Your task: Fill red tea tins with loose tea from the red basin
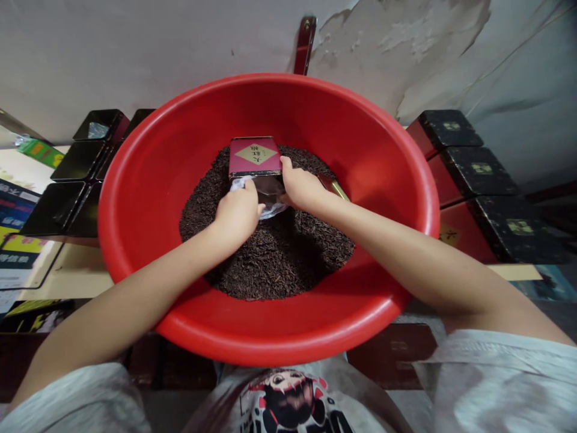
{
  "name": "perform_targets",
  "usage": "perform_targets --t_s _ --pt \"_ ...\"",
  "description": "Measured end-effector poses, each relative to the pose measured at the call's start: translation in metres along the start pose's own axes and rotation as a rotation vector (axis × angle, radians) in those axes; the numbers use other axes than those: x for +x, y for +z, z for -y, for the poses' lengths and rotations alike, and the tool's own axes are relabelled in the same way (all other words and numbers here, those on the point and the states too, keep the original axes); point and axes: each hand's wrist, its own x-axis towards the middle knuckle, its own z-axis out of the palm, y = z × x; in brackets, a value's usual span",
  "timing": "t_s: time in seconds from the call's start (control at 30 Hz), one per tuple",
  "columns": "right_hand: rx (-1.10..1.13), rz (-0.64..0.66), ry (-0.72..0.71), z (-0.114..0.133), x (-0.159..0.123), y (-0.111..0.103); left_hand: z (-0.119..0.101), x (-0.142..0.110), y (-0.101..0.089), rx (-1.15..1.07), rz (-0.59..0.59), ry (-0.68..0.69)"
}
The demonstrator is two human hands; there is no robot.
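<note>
A dark red tea tin (255, 157) with a gold diamond label lies tilted over dark loose tea leaves (265, 270) in a big red plastic basin (374, 138). Its mouth faces me, and a clear plastic bag (273, 210) lines it and sticks out. My left hand (238, 210) is closed on the bag's edge at the near left corner of the mouth. Around the tin's right side wraps my right hand (304, 186), thumb on top, other fingers mostly hidden. Just beyond that wrist, a gold-coloured strip (339, 190) shows on a partly hidden object in the leaves.
Several open dark tins (81, 160) stand left of the basin, beside a green packet (41, 153). To the right is a row of closed red tins with black lids (480, 168). Behind the basin rises a peeling wall (180, 42).
</note>
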Motion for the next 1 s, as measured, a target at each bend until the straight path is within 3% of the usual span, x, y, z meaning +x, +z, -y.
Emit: perform_targets --t_s 0.07,0.17,0.23,0.37,0.57,0.73,0.87,1.0 --pt "-0.012 0.006 -0.006 0.004 -0.002 -0.002 0.008 0.006 -0.007 0.021 -0.127 0.003" --pt "-0.032 -0.007 -0.011 0.005 -0.003 -0.005 0.021 0.016 -0.008 0.061 -0.350 0.138" --pt "-0.042 -0.006 0.004 0.004 -0.003 -0.006 0.029 0.023 -0.004 0.048 -0.424 0.180" --pt "-0.063 -0.059 0.039 0.003 -0.005 -0.008 0.040 0.033 0.001 -0.033 -0.306 0.118" --pt "-0.105 -0.095 -0.047 -0.005 -0.008 -0.017 0.056 0.043 -0.006 0.016 -0.138 0.272" --pt "-0.041 -0.078 -0.002 -0.003 -0.010 -0.013 0.067 0.054 0.003 -0.187 -0.180 0.349" --pt "-0.106 -0.231 0.048 0.003 -0.003 0.005 0.061 0.056 0.015 -0.321 -0.252 0.244" --pt "-0.145 -0.324 -0.086 0.000 0.009 0.010 0.055 0.058 0.021 -0.472 -0.325 0.128"
